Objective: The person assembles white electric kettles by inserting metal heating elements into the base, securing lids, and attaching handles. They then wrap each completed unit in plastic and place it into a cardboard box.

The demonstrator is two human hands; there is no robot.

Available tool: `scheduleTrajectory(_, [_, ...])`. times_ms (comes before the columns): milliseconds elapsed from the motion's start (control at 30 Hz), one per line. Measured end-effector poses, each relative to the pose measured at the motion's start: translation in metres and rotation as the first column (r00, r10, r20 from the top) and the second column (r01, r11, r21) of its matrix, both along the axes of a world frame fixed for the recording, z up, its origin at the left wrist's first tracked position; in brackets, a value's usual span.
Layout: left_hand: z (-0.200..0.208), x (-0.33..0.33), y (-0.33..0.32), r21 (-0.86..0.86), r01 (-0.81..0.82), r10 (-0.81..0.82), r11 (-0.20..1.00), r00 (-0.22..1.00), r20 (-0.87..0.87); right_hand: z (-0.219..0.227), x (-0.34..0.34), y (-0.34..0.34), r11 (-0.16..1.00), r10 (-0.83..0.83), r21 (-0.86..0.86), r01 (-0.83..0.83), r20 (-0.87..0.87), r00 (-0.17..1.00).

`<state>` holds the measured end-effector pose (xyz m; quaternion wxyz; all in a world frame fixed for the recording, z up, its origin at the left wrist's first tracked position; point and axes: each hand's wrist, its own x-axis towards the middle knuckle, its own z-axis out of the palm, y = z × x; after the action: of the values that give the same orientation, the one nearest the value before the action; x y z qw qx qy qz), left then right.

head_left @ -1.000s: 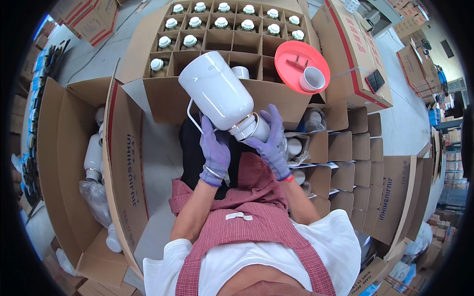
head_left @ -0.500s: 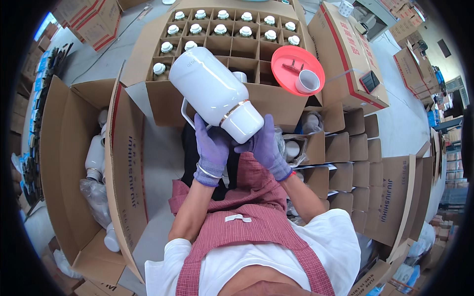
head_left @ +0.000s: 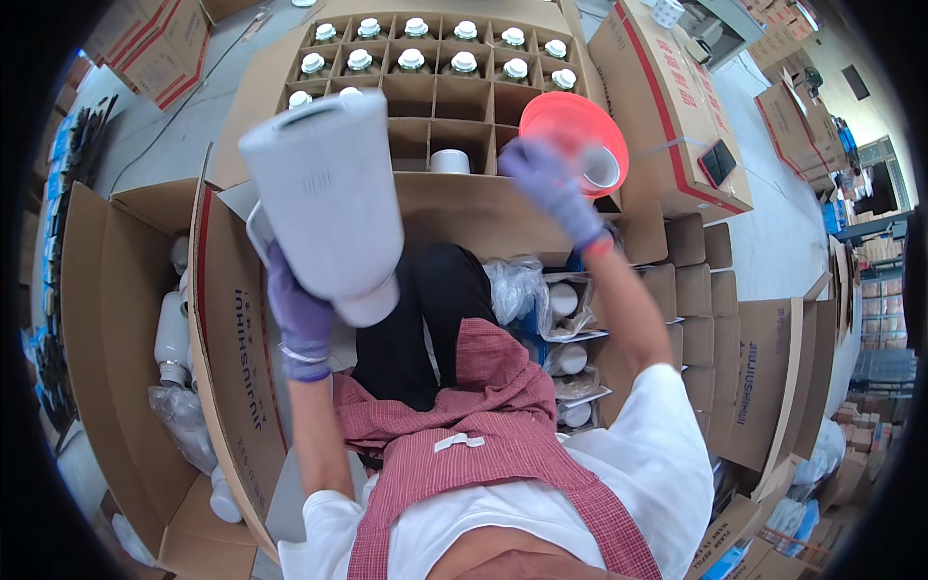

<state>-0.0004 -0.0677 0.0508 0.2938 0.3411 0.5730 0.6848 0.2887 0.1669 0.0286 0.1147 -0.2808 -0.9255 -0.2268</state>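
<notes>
My left hand [head_left: 298, 314], in a purple glove, grips a white vacuum jug [head_left: 333, 198] near its handle. The jug slants with its wide end up and away from me; its narrow end points down at my lap. My right hand [head_left: 551, 188], also gloved, is over the near left edge of a red round dish [head_left: 551, 116]. Motion smears its fingers, so whether they hold anything is hidden. A small white cup [head_left: 601, 169] sits in the dish.
A divided carton [head_left: 454, 208] ahead holds several white-capped bottles [head_left: 411, 60]. Left, an open carton [head_left: 116, 319] holds white jugs [head_left: 172, 333]. Right, cardboard dividers [head_left: 667, 338] stand around wrapped white pieces [head_left: 563, 300]. A phone [head_left: 716, 162] lies on a closed carton [head_left: 667, 97].
My right hand has left the jug's narrow end and moved forward and right to the red dish. My left hand has carried the jug left and tipped its wide end up.
</notes>
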Motion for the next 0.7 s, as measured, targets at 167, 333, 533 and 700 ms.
scheduleTrajectory(167, [-0.023,-0.031,-0.034,-0.491,-0.018,0.058,0.871,0.996,0.065,-0.030,0.044,0.156,0.639,-0.630,-0.281,0.715,0.342,0.697])
scheduleTrajectory(333, [-0.051,-0.030,-0.050,-0.390,0.097,-0.026,0.916,0.983,0.184,-0.027,0.034,0.170,0.651,-0.526,-0.481,0.586,0.270,0.806])
scheduleTrajectory(533, [-0.059,-0.047,-0.027,-0.434,0.285,-0.206,0.855,0.953,0.220,0.056,-0.020,0.043,0.230,-0.412,-0.717,-0.658,-0.684,0.602])
scheduleTrajectory(700, [-0.094,-0.061,-0.011,-0.359,0.472,-0.493,0.805,0.869,0.035,0.099,-0.071,-0.075,0.557,0.821,-0.089,-0.826,-0.091,0.563])
